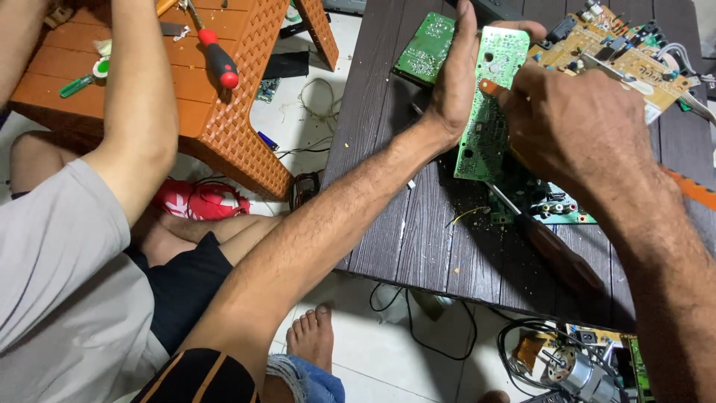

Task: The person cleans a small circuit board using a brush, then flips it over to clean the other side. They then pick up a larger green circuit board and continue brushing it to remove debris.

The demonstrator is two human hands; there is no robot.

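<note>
My left hand (453,89) grips a long green circuit board (488,104) and holds it upright on edge over the dark wooden table (388,186). My right hand (574,127) is closed on an orange-handled tool (488,86) whose tip presses against the board's face. A second green board (425,48) lies flat behind my left hand. A tan board with many components (619,45) lies at the far right.
A brown-handled screwdriver (552,250) and a small green board with jacks (559,205) lie on the table below my hands. Another person sits at the left by an orange plastic stool (224,134) carrying a red screwdriver (218,60). Wires and a motor (578,373) lie on the floor.
</note>
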